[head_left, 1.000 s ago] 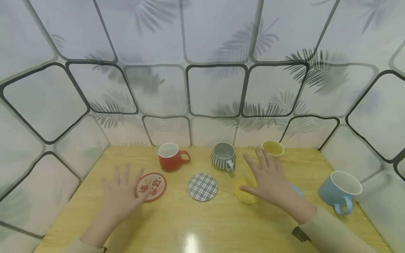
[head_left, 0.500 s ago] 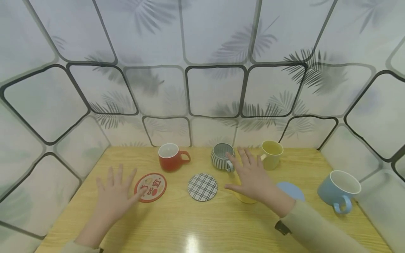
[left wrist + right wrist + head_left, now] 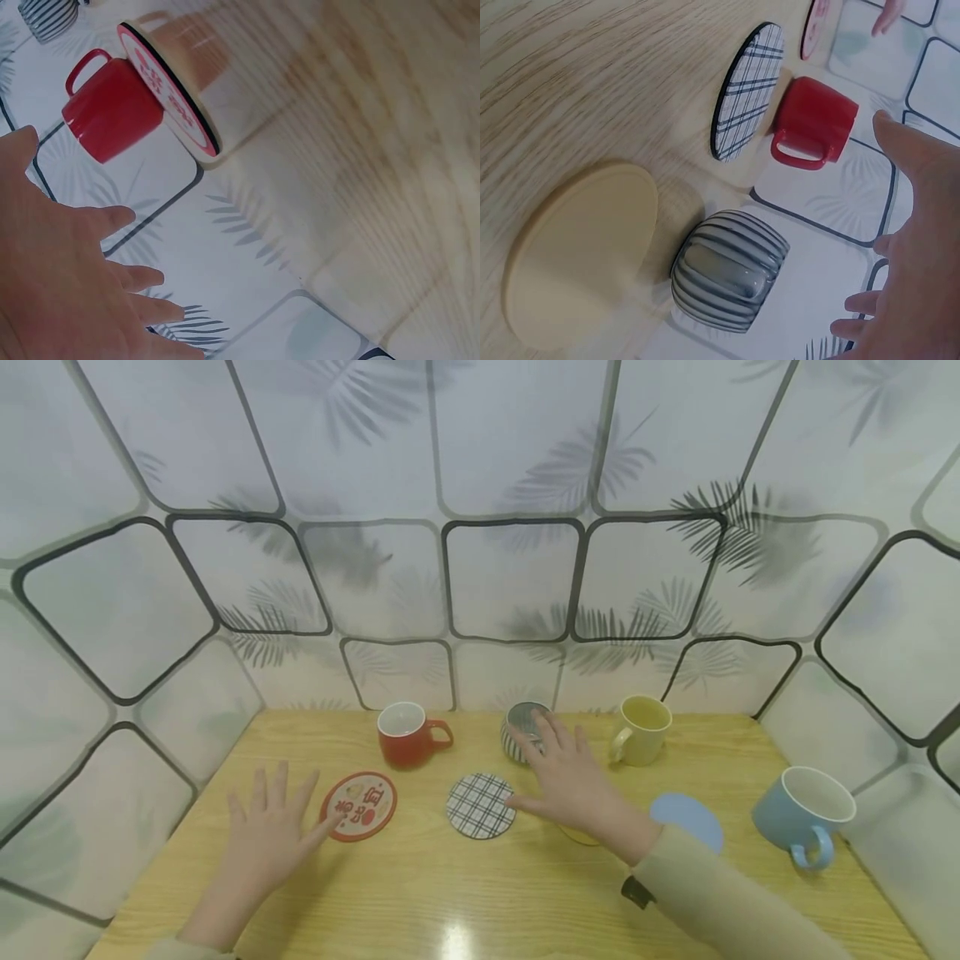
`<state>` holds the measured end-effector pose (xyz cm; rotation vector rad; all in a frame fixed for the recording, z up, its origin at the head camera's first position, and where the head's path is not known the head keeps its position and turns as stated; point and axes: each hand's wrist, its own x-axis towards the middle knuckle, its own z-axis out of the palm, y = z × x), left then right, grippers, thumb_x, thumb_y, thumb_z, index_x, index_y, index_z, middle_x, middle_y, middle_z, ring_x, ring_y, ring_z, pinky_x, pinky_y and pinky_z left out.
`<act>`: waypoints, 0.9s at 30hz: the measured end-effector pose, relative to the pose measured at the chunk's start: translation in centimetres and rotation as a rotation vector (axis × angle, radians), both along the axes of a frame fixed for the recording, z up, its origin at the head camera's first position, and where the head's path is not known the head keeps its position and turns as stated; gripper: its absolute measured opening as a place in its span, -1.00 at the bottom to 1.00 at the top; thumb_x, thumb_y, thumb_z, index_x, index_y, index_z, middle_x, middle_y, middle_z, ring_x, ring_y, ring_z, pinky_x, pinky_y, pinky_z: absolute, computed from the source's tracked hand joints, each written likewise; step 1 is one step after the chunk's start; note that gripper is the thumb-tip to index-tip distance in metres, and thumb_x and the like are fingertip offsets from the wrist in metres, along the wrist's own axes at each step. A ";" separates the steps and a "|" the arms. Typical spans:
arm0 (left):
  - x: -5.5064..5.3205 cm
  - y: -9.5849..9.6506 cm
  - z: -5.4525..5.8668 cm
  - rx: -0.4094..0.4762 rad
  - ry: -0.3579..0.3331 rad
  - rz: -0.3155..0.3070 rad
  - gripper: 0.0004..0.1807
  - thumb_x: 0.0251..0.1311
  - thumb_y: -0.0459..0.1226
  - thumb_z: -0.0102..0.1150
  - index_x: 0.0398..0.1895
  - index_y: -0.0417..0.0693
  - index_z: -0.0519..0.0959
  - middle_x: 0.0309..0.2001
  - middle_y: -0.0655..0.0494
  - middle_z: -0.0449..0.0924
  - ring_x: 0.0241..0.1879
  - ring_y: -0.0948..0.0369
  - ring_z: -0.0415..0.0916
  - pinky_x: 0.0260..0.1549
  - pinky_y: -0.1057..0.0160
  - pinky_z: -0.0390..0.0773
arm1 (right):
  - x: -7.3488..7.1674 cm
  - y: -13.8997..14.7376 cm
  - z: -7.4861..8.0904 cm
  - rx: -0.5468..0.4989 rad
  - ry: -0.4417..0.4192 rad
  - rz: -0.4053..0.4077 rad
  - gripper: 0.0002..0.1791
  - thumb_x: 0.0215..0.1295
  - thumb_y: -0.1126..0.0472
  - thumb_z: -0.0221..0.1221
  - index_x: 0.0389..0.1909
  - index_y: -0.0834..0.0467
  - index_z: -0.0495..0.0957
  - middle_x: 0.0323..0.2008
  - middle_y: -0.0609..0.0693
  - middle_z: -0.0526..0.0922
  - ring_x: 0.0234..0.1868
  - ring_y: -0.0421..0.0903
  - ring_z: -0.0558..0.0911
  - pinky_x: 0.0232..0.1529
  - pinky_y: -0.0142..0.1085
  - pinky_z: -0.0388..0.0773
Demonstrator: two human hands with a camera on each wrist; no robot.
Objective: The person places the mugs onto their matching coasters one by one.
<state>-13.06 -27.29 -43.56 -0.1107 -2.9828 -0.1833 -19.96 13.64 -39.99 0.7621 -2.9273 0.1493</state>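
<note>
Seen from the head view, with the round white coaster in black plaid (image 3: 480, 807) as the clock's centre and the back wall at 12, a pale yellow wood-grain table (image 3: 375, 893) spreads out, its glossy top catching a bright patch of light (image 3: 453, 939) at 6 o'clock. White walls (image 3: 510, 581), printed with rounded dark and grey outlines and grey palm fronds, rise at 12 and enclose the surface towards 10 and 2.

At 9 lies a round white coaster with a red rim and red characters (image 3: 362, 803); beyond it at 11 stands a glossy red mug with a white interior (image 3: 405, 747). A grey-and-white ribbed mug (image 3: 731, 274) stands at 1, and a pale yellow mug (image 3: 645, 742) at 2. Towards 3 come a flat yellow round coaster (image 3: 585, 255), a light blue round coaster (image 3: 690, 822) and, near the right wall, a light blue mug with a white interior (image 3: 798, 814).

The left hand (image 3: 262, 835), between 8 and 9, has its fingers spread and holds nothing, thumb by the red-rimmed coaster. The right hand (image 3: 573, 781), between 2 and 3, is likewise spread and ungripping; its fingers partly cover the ribbed mug in the head view, but stand apart from it in the right wrist view.
</note>
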 end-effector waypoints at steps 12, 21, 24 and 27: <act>-0.6 -1.5 -1.5 0.004 -0.019 -0.016 -0.10 0.40 0.25 0.16 0.59 -0.15 0.33 0.58 -0.58 0.04 0.55 -0.59 -0.08 0.39 -0.76 -0.10 | -1.1 -1.8 -0.7 0.006 -0.048 0.003 0.18 0.27 -0.43 0.32 0.73 -0.03 0.01 0.67 0.35 0.04 0.67 0.41 0.08 0.60 0.44 0.10; -1.1 -2.3 -1.8 -0.021 -0.054 -0.042 -0.10 0.39 0.25 0.17 0.58 -0.15 0.36 0.56 -0.57 0.11 0.53 -0.60 -0.01 0.39 -0.73 -0.05 | -1.5 -3.1 -1.1 0.002 -0.053 0.023 0.21 0.23 -0.45 0.34 0.73 -0.03 0.01 0.65 0.35 0.09 0.66 0.40 0.10 0.63 0.39 0.08; -1.3 -2.4 -2.0 -0.033 -0.057 -0.057 -0.11 0.39 0.25 0.17 0.57 -0.15 0.36 0.55 -0.57 0.12 0.53 -0.59 0.01 0.40 -0.72 -0.01 | -1.6 -3.4 -1.3 -0.008 -0.050 0.029 0.20 0.23 -0.44 0.35 0.72 -0.02 0.03 0.64 0.36 0.11 0.66 0.40 0.12 0.63 0.38 0.09; -1.6 -2.7 -2.2 -0.035 -0.060 -0.087 -0.11 0.39 0.24 0.18 0.57 -0.15 0.36 0.55 -0.56 0.15 0.52 -0.57 0.06 0.40 -0.70 0.05 | -1.8 -3.6 -1.4 -0.015 -0.055 0.031 0.19 0.24 -0.42 0.36 0.72 -0.02 0.03 0.64 0.37 0.11 0.66 0.40 0.12 0.63 0.39 0.08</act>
